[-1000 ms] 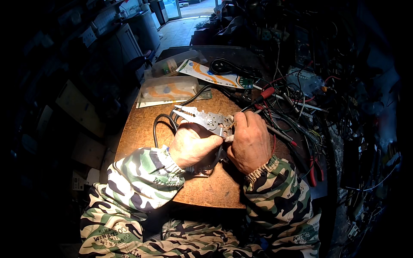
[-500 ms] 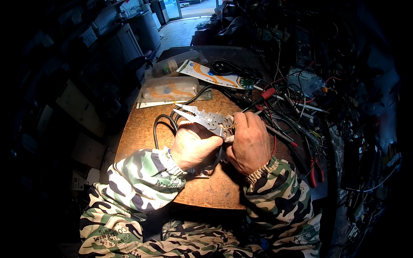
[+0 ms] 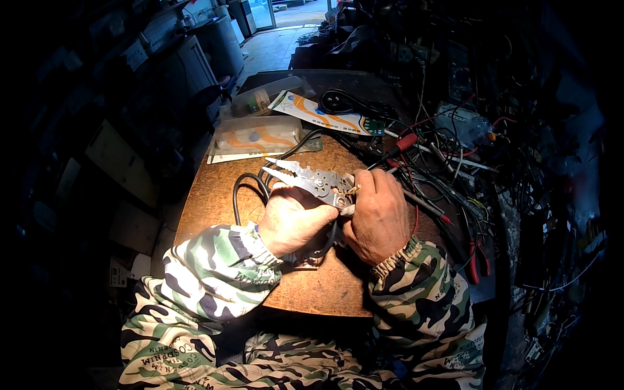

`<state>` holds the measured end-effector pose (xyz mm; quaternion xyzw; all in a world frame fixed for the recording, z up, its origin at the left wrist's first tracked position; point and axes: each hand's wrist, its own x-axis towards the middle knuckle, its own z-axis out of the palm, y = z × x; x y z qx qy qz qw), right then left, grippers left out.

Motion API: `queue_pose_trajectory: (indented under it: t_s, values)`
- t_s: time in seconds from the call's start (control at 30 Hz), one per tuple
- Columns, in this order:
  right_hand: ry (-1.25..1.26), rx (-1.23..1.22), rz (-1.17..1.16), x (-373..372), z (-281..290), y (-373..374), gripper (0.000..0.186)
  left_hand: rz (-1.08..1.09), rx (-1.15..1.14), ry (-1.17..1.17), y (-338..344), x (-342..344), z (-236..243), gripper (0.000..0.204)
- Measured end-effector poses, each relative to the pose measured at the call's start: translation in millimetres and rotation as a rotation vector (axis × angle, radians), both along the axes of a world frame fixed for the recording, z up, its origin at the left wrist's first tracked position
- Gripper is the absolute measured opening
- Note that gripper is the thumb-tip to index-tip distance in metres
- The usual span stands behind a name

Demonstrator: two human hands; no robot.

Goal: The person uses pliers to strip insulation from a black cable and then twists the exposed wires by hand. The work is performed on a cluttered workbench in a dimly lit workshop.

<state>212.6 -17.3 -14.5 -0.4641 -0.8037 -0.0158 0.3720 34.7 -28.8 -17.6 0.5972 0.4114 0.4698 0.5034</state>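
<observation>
Clamping the wire stripper (image 3: pixel 311 179) handles, the left hand (image 3: pixel 294 220) points its jaws away; the right hand (image 3: pixel 377 214) pinches a wire end (image 3: pixel 351 190) at the tool.

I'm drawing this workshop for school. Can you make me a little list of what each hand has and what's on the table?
left hand: grips the handles of the metal wire stripper
right hand: pinches a wire end at the stripper's notches
black cable: loops beside the left hand
table: brown, worn top
clear plastic box: behind the tool
red-handled pliers: far right
</observation>
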Motion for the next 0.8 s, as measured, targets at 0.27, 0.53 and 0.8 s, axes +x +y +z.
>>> queue_pose_trajectory:
  t_s: [0.27, 0.53, 0.8]
  values:
    - [-0.011, -0.008, -0.01, 3, 1, -1, 0.031, -0.037, -0.024, -0.008, 3, 2, 0, 0.025]
    - [-0.011, -0.003, -0.013, 3, 1, -2, 0.034, -0.041, -0.04, -0.069, -1, 4, 5, 0.023]
    - [-0.023, -0.029, -0.003, 2, 0, -1, 0.031, -0.042, -0.009, -0.1, 2, 1, -4, 0.022]
